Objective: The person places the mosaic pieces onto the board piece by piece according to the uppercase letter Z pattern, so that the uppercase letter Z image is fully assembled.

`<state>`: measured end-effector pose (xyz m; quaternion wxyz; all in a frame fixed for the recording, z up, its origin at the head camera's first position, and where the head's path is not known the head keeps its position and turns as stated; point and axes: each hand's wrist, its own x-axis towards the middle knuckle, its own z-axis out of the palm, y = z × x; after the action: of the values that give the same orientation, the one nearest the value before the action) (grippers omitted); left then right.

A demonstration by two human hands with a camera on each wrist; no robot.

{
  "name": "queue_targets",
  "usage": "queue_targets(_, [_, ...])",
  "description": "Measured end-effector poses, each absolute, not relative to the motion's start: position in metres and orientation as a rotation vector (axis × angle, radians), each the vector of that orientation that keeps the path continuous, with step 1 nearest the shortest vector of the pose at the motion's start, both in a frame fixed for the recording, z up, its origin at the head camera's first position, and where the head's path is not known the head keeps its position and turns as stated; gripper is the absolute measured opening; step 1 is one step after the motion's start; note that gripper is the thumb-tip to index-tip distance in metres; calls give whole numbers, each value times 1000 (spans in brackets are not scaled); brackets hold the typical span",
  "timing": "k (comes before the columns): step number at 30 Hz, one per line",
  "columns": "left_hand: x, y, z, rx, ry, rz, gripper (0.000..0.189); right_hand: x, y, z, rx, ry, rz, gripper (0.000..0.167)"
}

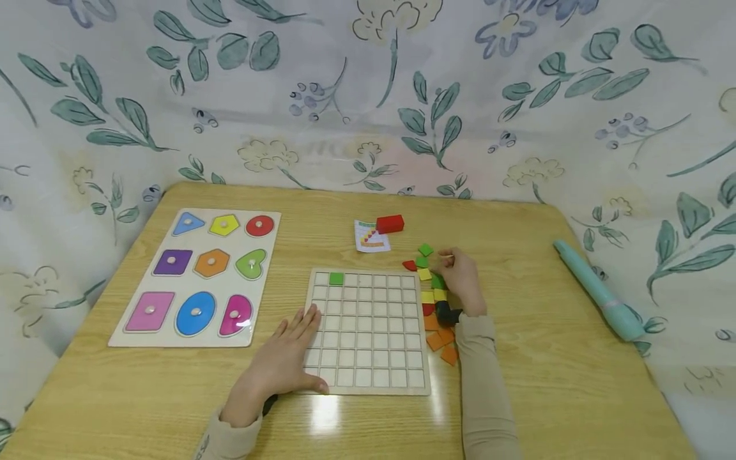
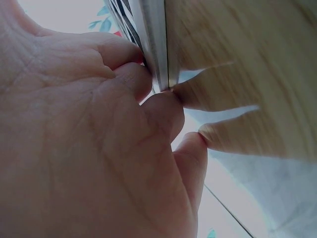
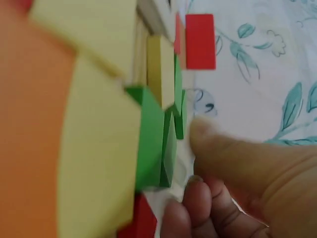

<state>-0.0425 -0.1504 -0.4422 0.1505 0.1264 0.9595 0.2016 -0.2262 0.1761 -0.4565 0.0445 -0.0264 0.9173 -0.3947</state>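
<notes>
The person's left hand (image 1: 285, 356) lies flat with fingers spread and straight at the left edge of the grid board (image 1: 365, 326), gripping nothing, probably to keep the board from sliding. One green square (image 1: 336, 278) sits in the board's far row, near its far left corner. The right hand (image 1: 462, 278) is bent beside the loose tiles (image 1: 448, 355) along the board's right edge, thumb and fingertips curled towards each other; I can't tell whether they have hold of a piece. Those tiles seem left there for easy reach. Beyond the board's far edge, a red block (image 1: 390, 223) meets a small card (image 1: 368, 243), perhaps to prop it for viewing; whether the card leans is hard to make out. A dark wrist device (image 1: 446, 314) hides some tiles, and the card's fine print is too small to read.
</notes>
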Motion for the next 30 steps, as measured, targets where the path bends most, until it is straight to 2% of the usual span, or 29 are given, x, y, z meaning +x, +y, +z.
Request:
queue_targets(5, [-40,-152,-442,340,2755,581,129,-222,175,-456,-62,2795,-1123,38])
queue_targets(12, [-39,-156,-441,348,2767,564,129,-221,172,-462,67,2722,-1166,30])
queue_targets(22, [-43,-157,-441,361,2783,560,128,-225,169,-461,85,2784,-1319,20])
queue_targets(30, [-44,-152,-443,368,2755,577,128,-219,150,-440,67,2500,-1572,27])
